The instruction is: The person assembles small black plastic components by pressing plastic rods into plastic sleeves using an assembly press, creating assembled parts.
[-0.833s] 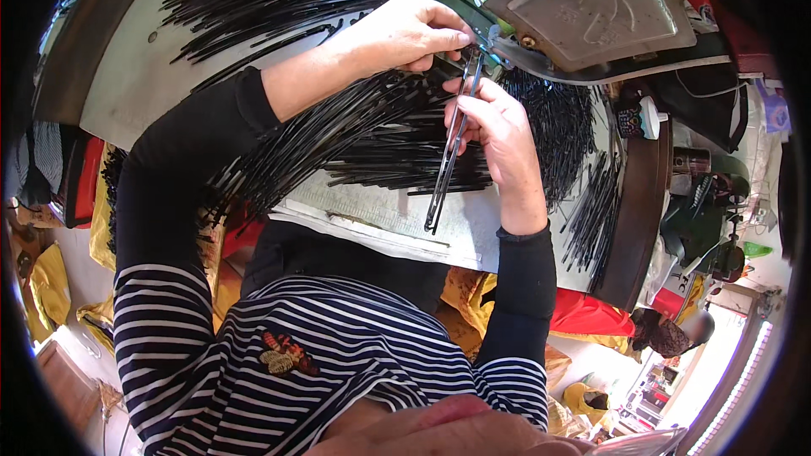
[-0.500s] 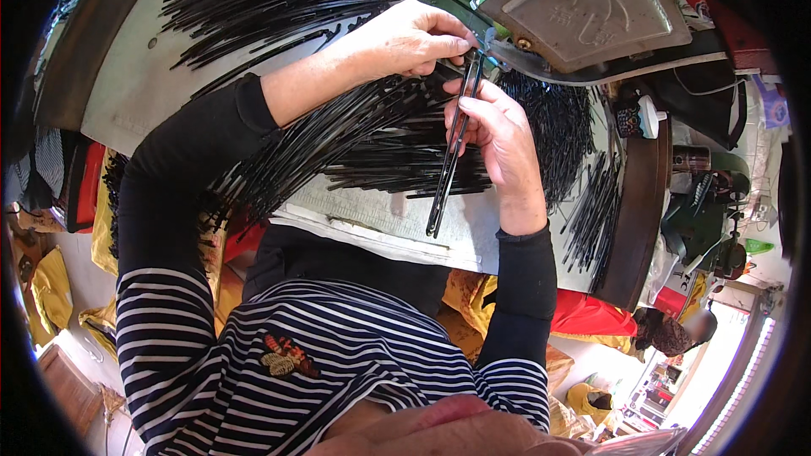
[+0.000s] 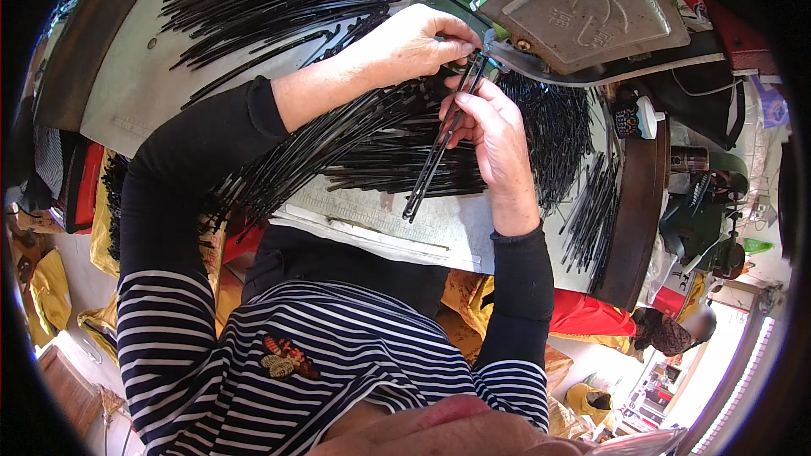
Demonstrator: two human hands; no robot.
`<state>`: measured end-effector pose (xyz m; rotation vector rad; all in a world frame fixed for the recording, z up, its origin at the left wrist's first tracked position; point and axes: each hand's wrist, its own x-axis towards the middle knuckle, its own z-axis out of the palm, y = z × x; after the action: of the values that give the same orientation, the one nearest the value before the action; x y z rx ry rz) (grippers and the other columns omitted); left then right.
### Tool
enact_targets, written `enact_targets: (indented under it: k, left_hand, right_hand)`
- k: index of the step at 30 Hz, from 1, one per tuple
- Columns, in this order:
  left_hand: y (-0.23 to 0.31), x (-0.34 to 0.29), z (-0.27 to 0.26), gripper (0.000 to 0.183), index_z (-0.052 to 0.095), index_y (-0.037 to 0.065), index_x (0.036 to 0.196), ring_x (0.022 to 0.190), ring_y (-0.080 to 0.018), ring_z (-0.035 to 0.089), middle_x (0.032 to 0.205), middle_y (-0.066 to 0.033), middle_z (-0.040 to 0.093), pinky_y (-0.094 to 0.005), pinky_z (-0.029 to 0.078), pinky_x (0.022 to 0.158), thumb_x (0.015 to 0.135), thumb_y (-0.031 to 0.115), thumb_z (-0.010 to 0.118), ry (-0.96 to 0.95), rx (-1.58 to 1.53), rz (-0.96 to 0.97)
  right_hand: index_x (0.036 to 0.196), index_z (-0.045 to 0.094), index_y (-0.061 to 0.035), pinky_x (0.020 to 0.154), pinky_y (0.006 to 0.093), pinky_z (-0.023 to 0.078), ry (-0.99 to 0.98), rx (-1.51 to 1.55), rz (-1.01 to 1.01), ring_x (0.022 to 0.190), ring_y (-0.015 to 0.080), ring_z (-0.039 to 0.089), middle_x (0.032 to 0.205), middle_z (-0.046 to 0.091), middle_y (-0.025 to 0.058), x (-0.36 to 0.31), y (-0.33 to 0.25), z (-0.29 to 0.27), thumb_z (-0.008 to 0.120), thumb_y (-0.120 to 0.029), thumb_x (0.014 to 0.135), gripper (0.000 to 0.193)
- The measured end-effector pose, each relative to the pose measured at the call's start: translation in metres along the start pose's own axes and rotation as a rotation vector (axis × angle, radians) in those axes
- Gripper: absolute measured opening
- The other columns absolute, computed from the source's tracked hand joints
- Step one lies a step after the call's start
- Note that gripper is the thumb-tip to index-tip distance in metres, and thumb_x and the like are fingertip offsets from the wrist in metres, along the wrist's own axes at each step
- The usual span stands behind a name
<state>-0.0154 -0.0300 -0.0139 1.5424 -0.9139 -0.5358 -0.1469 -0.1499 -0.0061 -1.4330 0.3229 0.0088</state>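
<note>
The right hand [image 3: 494, 131] grasps a bundle of slim black rods [image 3: 431, 167] between thumb and fingers, while the left hand [image 3: 414, 44] has its thumb and forefinger drawn close together at the upper end of that bundle; whether they pinch anything is too small to tell. The held rods slant from the two sets of fingertips down toward the person, their lower end over a pale strip of the tabletop [image 3: 467, 241], just inside its near edge. Right above the fingertips stands a green machine with a grey metal cover [image 3: 591, 19], so the hands work close against its lower left corner, and the room on that side is tight. A loose heap of black rods [image 3: 325, 145] spreads beneath the left forearm and behind the held rods, and another pile [image 3: 262, 4] lies beyond that forearm, toward the far side. Right of the right hand, a dense bunch [image 3: 557, 139] sits near the wrist, with a smaller bunch [image 3: 590, 224] beside the dark right-hand rim [image 3: 639, 219]. More pale surface shows at the left, between the piles and the brown left-hand rim [image 3: 69, 67]. The widest open room is below the right wrist, toward the near edge.
</note>
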Motion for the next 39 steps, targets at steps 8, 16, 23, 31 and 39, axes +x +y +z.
enact_targets:
  k: [8, 16, 23, 31, 39]
  left_hand:
    - [0.001, -0.001, 0.001, 0.024, 0.063, 0.003, 0.107, 0.052, -0.0015, 0.038, 0.072, 0.003, 0.056, -0.0166, 0.033, 0.045, 0.089, 0.018, 0.055, 0.002, 0.009, -0.03]
    - [0.007, 0.001, -0.004, 0.025, 0.06, 0.001, 0.107, 0.047, -0.001, 0.032, 0.062, 0.0045, 0.048, -0.0179, 0.027, 0.041, 0.089, 0.017, 0.055, -0.045, -0.042, -0.066]
    - [0.007, 0.002, -0.005, 0.026, 0.058, 0.0, 0.108, 0.046, -0.0017, 0.031, 0.059, 0.0048, 0.044, -0.0188, 0.024, 0.04, 0.089, 0.018, 0.056, -0.065, -0.11, -0.068]
    - [0.004, 0.003, -0.004, 0.025, 0.058, 0.0, 0.107, 0.044, -0.0017, 0.031, 0.06, 0.0043, 0.044, -0.0193, 0.023, 0.039, 0.09, 0.017, 0.055, -0.084, -0.198, -0.1]
    - [0.002, 0.003, -0.005, 0.024, 0.059, 0.0, 0.099, 0.043, -0.0019, 0.034, 0.061, 0.0012, 0.05, -0.0182, 0.024, 0.037, 0.089, 0.021, 0.057, -0.051, -0.136, -0.124]
  right_hand:
    - [0.104, 0.054, 0.0012, 0.049, 0.0212, 0.048, 0.001, 0.028, 0.01, 0.057, 0.012, 0.058, 0.077, 0.061, 0.0085, 0.002, 0.003, 0.002, 0.048, -0.013, 0.087, 0.023]
    - [0.104, 0.055, 0.0013, 0.048, 0.0219, 0.048, -0.03, 0.1, 0.033, 0.057, 0.0124, 0.058, 0.076, 0.06, 0.0082, 0.0, -0.001, -0.004, 0.05, -0.015, 0.085, 0.025]
    - [0.106, 0.054, 0.0016, 0.047, 0.0219, 0.047, -0.037, 0.144, 0.054, 0.057, 0.0121, 0.057, 0.075, 0.059, 0.007, 0.001, -0.001, -0.008, 0.05, -0.016, 0.084, 0.028]
    - [0.106, 0.054, 0.0021, 0.048, 0.0216, 0.047, -0.059, 0.162, 0.065, 0.058, 0.0119, 0.058, 0.075, 0.059, 0.0064, 0.001, -0.002, -0.01, 0.049, -0.015, 0.084, 0.028]
    - [0.105, 0.055, 0.0016, 0.048, 0.0211, 0.047, -0.054, 0.15, 0.064, 0.056, 0.0114, 0.058, 0.074, 0.06, 0.0066, 0.001, 0.0, -0.011, 0.051, -0.015, 0.084, 0.027]
